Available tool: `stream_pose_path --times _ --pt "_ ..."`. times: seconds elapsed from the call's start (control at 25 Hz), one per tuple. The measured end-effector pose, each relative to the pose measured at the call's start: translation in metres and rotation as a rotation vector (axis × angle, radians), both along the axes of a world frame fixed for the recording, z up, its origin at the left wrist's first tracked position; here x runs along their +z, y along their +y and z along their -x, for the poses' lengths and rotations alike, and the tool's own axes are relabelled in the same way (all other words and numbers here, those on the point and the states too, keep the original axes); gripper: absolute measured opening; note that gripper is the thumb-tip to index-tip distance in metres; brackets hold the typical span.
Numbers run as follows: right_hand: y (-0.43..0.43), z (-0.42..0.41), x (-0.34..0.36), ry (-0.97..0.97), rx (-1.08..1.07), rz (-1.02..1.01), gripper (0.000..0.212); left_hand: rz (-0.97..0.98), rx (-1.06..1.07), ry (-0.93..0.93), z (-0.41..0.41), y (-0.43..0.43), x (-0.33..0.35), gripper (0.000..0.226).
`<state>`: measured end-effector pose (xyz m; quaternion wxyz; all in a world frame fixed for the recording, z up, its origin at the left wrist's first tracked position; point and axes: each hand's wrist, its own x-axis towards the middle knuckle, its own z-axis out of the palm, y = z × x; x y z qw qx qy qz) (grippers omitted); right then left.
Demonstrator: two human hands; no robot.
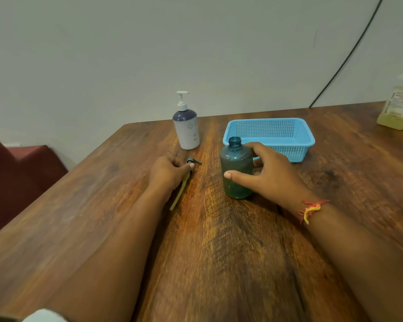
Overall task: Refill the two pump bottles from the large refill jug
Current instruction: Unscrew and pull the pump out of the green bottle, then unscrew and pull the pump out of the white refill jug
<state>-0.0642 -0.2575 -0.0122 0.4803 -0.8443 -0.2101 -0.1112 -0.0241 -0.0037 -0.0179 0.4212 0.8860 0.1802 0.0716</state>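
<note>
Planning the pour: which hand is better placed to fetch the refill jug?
Probably the right hand: the refill jug stands far right, nearer it, though it grips the open teal bottle. The left hand holds the removed pump, farther away.

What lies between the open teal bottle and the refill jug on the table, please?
In the head view, the blue basket sits between the teal bottle and the refill jug; the right hand grips the bottle.

Blue perforated basket on wooden table, maroon seat at left, black cable on wall.
</note>
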Motion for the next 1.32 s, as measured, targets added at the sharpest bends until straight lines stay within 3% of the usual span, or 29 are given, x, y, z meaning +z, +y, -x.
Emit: stream_pose_path --times 0.28,0.52,0.6,0.72,0.8,0.88,1.0,1.12,1.32 --pt "-0.001 -0.003 -0.001 0.037 0.018 0.007 0.096 -0.027 -0.011 -0.104 -0.001 0.002 -0.003 0.023" --pt "-0.006 -0.002 0.004 0.067 0.033 -0.031 0.101 -0.086 0.033 -0.418 0.023 -0.013 0.016 0.017" --pt "-0.007 0.0 0.01 0.013 -0.01 -0.094 0.089 -0.149 0.061 -0.56 0.041 -0.021 0.031 0.008" --pt "-0.019 0.001 0.023 -0.11 -0.127 -0.217 0.058 -0.172 0.02 -0.831 0.075 -0.047 0.055 0.021" --pt "-0.033 0.002 0.033 -0.156 -0.199 -0.302 0.056 -0.147 -0.093 -1.013 0.095 -0.076 0.07 0.021" --pt "-0.053 0.005 0.04 -0.221 -0.277 -0.312 0.056 -0.105 -0.227 -1.082 0.103 -0.113 0.078 0.024" --pt "-0.093 0.004 0.042 -0.29 -0.424 -0.247 0.055 -0.027 -0.367 -0.954 0.093 -0.177 0.08 0.026" --pt "-0.147 -0.002 0.032 -0.263 -0.621 -0.184 0.052 0.134 -0.438 -0.694 0.071 -0.241 0.064 0.023" --pt "-0.237 -0.032 0.011 -0.022 -0.886 -0.091 0.07 0.23 -0.436 -0.407 0.024 -0.318 0.016 0.022"
